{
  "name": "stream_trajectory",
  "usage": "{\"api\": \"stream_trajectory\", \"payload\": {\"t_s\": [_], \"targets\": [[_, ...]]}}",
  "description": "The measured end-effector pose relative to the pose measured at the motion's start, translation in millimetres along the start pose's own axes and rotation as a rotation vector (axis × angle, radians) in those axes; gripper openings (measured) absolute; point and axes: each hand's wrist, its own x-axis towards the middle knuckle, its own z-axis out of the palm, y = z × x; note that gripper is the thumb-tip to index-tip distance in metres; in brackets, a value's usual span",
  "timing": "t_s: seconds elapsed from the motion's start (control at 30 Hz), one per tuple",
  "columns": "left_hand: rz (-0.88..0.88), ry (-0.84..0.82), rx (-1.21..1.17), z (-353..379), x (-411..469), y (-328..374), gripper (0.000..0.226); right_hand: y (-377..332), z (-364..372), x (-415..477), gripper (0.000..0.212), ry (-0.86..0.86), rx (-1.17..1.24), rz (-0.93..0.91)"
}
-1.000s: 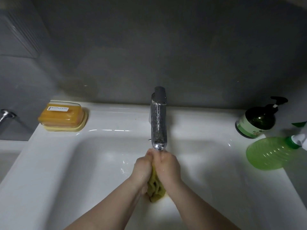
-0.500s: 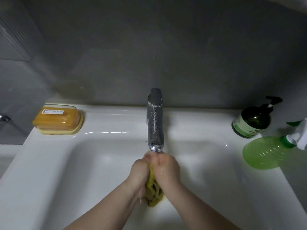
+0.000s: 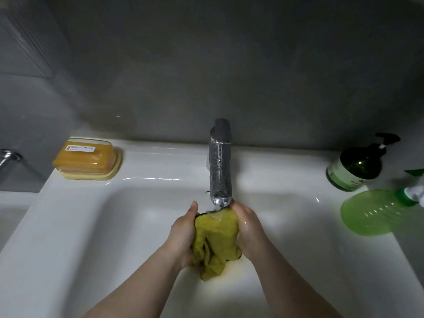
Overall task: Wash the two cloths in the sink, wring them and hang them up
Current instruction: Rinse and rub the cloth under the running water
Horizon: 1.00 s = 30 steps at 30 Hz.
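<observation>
A wet yellow cloth [image 3: 215, 239] with a dark edge hangs between my hands, right under the chrome tap [image 3: 219, 166], and water runs onto its top. My left hand [image 3: 183, 232] grips the cloth's left side with the thumb up. My right hand [image 3: 249, 228] grips its right side. The cloth's lower end dangles above the bottom of the white sink [image 3: 91, 237]. Only one cloth is in view.
A yellow soap box [image 3: 88, 159] sits on the sink's back left ledge. On the right stand a dark green pump bottle [image 3: 358, 167] and a light green spray bottle [image 3: 376, 212]. A chrome fitting [image 3: 6, 157] sticks out at the far left. Grey wall behind.
My hands, pressed together around the bunched cloth before, have moved apart, so the cloth is spread wider between them under the water.
</observation>
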Motion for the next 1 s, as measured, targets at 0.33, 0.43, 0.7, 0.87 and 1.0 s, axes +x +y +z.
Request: {"api": "stream_trajectory", "payload": {"t_s": [0.33, 0.43, 0.7, 0.87, 1.0], "targets": [[0.016, -0.067, 0.05, 24, -10, -8, 0.044, 4, 25, -11, 0.031, 0.222, -0.685, -0.271], [0.032, -0.027, 0.005, 18, -1, 1, 0.047, 13, 36, -24, 0.054, 0.106, -0.76, -0.373], [-0.05, -0.066, 0.073, 23, 0, -6, 0.042, 17, 23, -24, 0.051, 0.182, -0.838, -0.415], [-0.042, -0.082, -0.016, 23, -2, -9, 0.033, 14, 27, -17, 0.064, 0.208, -0.923, -0.451], [-0.038, -0.136, -0.018, 17, 2, -10, 0.038, 6, 21, -4, 0.045, 0.193, -0.854, -0.33]]}}
